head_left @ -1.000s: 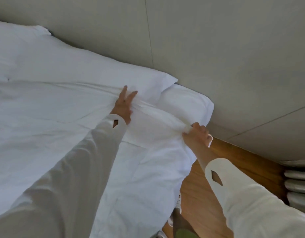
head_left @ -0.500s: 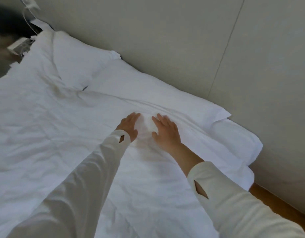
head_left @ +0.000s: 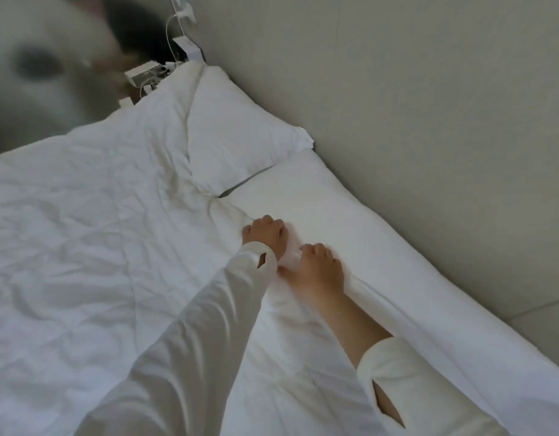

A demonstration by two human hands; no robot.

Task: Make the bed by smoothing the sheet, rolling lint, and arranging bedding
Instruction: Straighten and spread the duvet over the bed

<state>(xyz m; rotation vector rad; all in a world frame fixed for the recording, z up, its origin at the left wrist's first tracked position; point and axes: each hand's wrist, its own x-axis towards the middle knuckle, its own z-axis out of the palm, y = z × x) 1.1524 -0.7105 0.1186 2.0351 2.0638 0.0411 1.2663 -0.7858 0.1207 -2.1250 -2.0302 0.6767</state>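
A white wrinkled duvet (head_left: 99, 247) covers the bed. Two white pillows lie along the wall: the far pillow (head_left: 240, 143) and the near pillow (head_left: 322, 199). My left hand (head_left: 265, 236) rests on the duvet's top edge just below the gap between the pillows, fingers curled into the fabric. My right hand (head_left: 319, 265) sits close beside it, fingers also curled on the folded duvet edge. A small bunch of cloth rises between the two hands. Both arms wear white sleeves.
A grey wall (head_left: 429, 121) runs along the right of the bed, behind the pillows. At the far corner stands a white box with cables (head_left: 146, 73). The upper left of the view is a dark and white blur.
My right hand left the duvet's corner and joined my left hand at the top edge. Both hands moved along that edge toward the gap between the pillows, and their flat fingers have curled.
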